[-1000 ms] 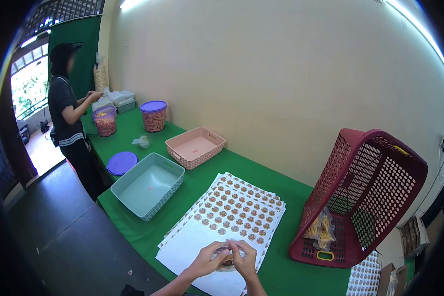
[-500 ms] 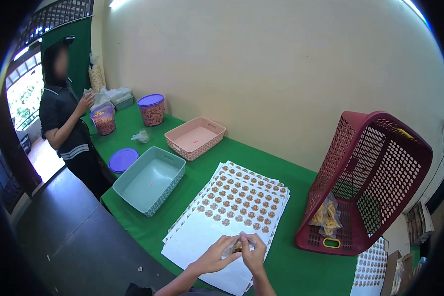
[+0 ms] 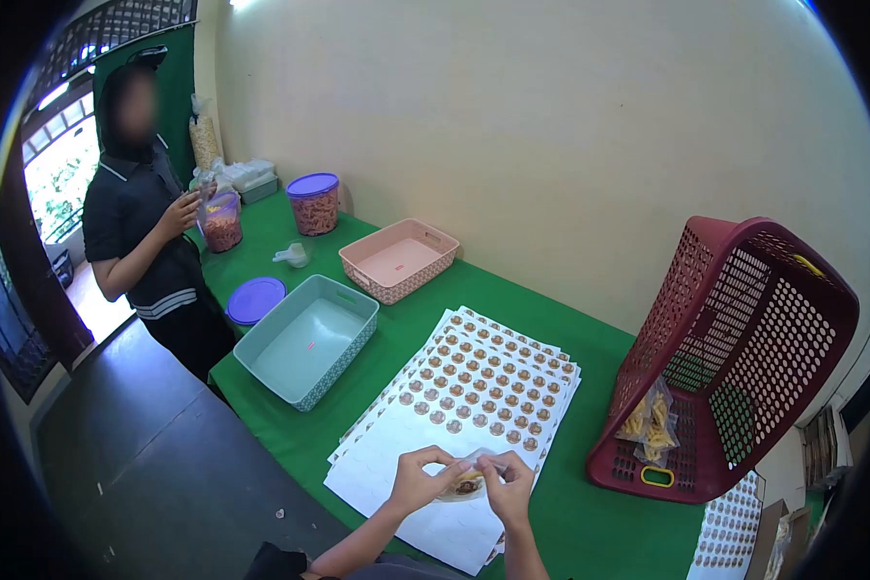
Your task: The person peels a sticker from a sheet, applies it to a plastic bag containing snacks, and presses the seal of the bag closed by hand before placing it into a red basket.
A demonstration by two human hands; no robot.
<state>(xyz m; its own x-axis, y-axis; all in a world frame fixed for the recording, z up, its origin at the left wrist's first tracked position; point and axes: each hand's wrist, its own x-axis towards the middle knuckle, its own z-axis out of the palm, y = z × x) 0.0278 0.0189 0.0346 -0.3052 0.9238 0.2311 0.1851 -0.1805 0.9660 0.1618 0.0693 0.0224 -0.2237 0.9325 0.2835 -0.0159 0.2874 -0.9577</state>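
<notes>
- Maroon perforated plastic basket (image 3: 662,319), right of frame; opening turned towards the viewer; clear bags of yellow pieces (image 3: 659,425) within, overlapping, so their count is uncertain
- Stack of white paper sheets with round brown labels (image 3: 396,474), lower centre; spread beneath both hands, its near edge partly covered by them
- Left hand (image 3: 418,483), lower centre; thumb and fingers closed on the bag's left side
- Right hand (image 3: 509,488), just right of it; fingertips pinched on the bag's upper right edge
- Small clear plastic bag with a brown patch (image 3: 466,485), lower centre, between the hands, touching both, neither nearer; long axis uncertain; side edges hidden by fingers; contents blurred; mouth, open or sealed, cannot be told
</notes>
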